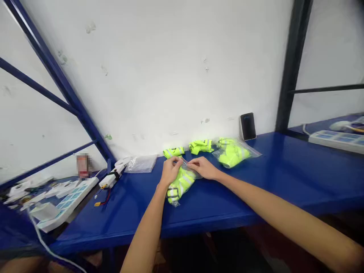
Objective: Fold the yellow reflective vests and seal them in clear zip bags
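Observation:
On the blue table (256, 189) lies a clear plastic bag with a folded neon-yellow vest (180, 185) inside. My left hand (170, 170) pinches the bag's open end on the left. My right hand (203, 167) pinches the same end from the right. Both hands have their fingers closed on the bag's mouth. Behind them lie two folded neon-yellow vests (173, 152) (201, 146) without bags, and a further bagged vest (233, 153) sits to the right.
A stack of empty clear bags (140, 164) lies left of my hands. A dark phone (247, 126) leans on the white wall. A white device with wires (112, 178) and power strips (66, 203) (337, 139) sit at the sides.

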`<state>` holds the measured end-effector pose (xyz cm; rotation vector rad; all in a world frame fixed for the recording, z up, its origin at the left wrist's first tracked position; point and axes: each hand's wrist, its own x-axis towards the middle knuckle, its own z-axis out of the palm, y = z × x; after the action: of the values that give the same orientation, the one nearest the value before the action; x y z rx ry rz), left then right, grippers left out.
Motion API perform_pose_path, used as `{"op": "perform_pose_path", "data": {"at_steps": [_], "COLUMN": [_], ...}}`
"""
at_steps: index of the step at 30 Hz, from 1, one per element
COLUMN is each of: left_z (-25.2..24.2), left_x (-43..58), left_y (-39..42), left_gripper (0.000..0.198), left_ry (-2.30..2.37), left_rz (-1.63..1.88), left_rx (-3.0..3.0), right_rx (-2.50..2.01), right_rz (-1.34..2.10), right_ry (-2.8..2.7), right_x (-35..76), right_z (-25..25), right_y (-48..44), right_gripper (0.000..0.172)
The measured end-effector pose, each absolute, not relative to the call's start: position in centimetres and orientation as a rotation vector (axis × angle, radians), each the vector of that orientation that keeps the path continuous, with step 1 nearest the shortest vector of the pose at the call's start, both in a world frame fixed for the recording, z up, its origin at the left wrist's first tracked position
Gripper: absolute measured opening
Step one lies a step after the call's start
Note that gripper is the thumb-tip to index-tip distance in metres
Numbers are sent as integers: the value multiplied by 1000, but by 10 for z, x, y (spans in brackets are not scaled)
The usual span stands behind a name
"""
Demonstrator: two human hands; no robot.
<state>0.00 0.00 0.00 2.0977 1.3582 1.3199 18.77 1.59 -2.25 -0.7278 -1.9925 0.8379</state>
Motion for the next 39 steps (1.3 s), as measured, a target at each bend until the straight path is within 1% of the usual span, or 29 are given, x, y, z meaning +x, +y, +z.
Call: {"op": "perform_pose_path", "data": {"at_steps": [3, 7, 14, 20, 27, 30, 32, 36, 39], "left_z": [-2, -4, -8, -5, -4, -4, -4, -7, -12], "left_x": [1, 2, 4, 6, 6, 7, 7, 8, 9], "left_y": [0, 1, 2, 3, 5, 4, 4, 4, 5], "left_gripper": [27, 29, 27, 22, 23, 22, 23, 22, 22], "left_ry": [1361, 1330, 1321, 1267, 1183, 1116, 1134, 1282, 1407], "left_rz": [1314, 1330, 1321, 1298, 1105, 1154, 1202, 1436, 1590], "left_rx": [2096, 2111, 2124, 2112, 2103, 2072, 2040, 1942, 1856], "right_rx": [-741, -737, -760, -712, -751, -740, -732, -778, -832], "right_rz": [843, 838, 762, 819, 712, 735, 821, 1127, 1201], "right_ry": [-1986, -1979, -1969, -1970, -1996, -1990, -1977, -1922, -1875], "right_x": [189, 188, 184, 188, 188, 187, 189, 199, 205], "right_z": [-24, -27, -29, -28, -24, -25, -26, -25, -23], "right_y": [16, 17, 17, 17, 13, 13, 15, 25, 31], "right_gripper": [36, 33, 27, 29, 25, 26, 27, 29, 27]}}
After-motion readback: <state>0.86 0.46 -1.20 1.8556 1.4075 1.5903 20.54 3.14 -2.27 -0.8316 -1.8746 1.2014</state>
